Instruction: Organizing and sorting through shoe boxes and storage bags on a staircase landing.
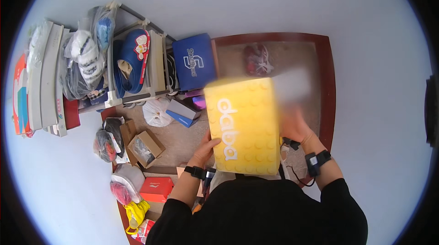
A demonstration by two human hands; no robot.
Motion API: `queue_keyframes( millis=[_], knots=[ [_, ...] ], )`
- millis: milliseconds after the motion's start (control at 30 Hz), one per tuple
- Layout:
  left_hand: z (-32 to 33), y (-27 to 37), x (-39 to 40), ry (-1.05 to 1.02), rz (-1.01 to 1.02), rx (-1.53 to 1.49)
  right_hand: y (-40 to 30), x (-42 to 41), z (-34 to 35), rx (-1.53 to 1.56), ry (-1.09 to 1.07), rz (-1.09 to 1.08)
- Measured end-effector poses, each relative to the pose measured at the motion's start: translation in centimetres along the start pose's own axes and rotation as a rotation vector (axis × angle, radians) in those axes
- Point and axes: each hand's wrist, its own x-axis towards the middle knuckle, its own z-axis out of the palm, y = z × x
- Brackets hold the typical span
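Note:
A yellow box point(245, 125) with a raised stud pattern and white lettering is in front of my body. My left hand point(205, 147) grips its left edge, thumb on the face. On its right side is my right hand point(295, 123), blurred and partly behind the box; a blurred whitish thing point(293, 85) shows just above its fingers, and whether the hand holds it cannot be told. Beyond the box a dark red item in a clear plastic bag point(258, 60) lies on the floor. To the upper left of the box stands a blue box point(194, 61) with white lettering.
At the left stands a shoe rack point(113, 99) with blue clogs point(133, 63), bagged shoes point(85, 58) and boxes. Below it are a white plastic bag point(157, 112), an open blue-and-grey box point(183, 113), an open cardboard box point(156, 143) and a red shoebox point(156, 189). Dark red trim point(327, 73) borders the floor.

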Motion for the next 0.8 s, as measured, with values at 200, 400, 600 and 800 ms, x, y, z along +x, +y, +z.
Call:
queue_keyframes(
  millis=[200, 400, 600, 800],
  knots=[
    [-1.6, 6.6, 2.1, 0.134, 0.24, 0.238, 0.9, 9.6, 1.3, -0.898, 0.356, -0.286],
    [-6.4, 14.2, 8.2, 0.373, 0.461, 0.454, -3.2, 24.3, 2.2, -1.102, 0.62, -0.564],
    [-8.0, 11.6, 13.1, 0.499, 0.698, 1.536, -3.6, 32.5, -3.2, -1.575, 0.778, -0.409],
    [-9.1, 9.6, 15.3, 0.512, 0.532, 2.112, -1.9, 36.8, 1.3, -1.54, 1.002, -0.564]
  ],
)
